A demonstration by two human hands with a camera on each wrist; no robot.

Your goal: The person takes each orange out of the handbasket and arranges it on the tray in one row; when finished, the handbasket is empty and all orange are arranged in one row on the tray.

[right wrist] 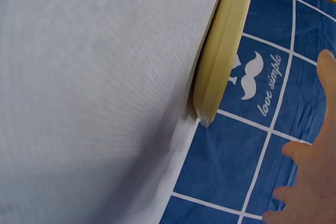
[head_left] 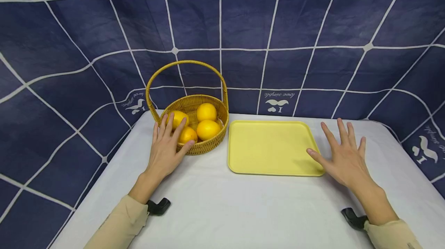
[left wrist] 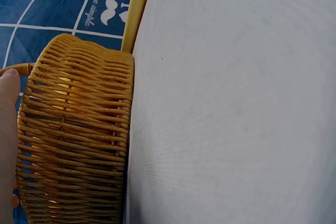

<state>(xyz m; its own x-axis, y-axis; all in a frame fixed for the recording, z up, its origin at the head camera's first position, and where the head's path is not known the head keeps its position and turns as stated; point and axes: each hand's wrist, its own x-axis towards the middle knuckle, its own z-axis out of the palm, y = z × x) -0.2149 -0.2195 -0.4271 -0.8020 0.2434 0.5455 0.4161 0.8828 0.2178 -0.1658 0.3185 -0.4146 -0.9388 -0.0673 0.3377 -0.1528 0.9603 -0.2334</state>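
A woven wicker basket (head_left: 203,146) with a tall hoop handle holds several yellow-orange lemons (head_left: 208,129). My left hand (head_left: 166,142) lies with straight fingers against the basket's near-left rim and wall, thumb at its front. In the left wrist view the basket wall (left wrist: 73,140) fills the left side, with a fingertip (left wrist: 8,108) at its edge. A flat yellow tray (head_left: 271,146) lies bare to the right of the basket. My right hand (head_left: 342,152) hovers open with spread fingers at the tray's right edge. The right wrist view shows the tray's rim (right wrist: 223,51).
A white cloth covers the table (head_left: 243,210). A dark blue backdrop (head_left: 278,28) with white grid lines stands behind and along both sides. Black wrist-mount parts (head_left: 158,206) show near each sleeve. Bare cloth lies in front of the basket and tray.
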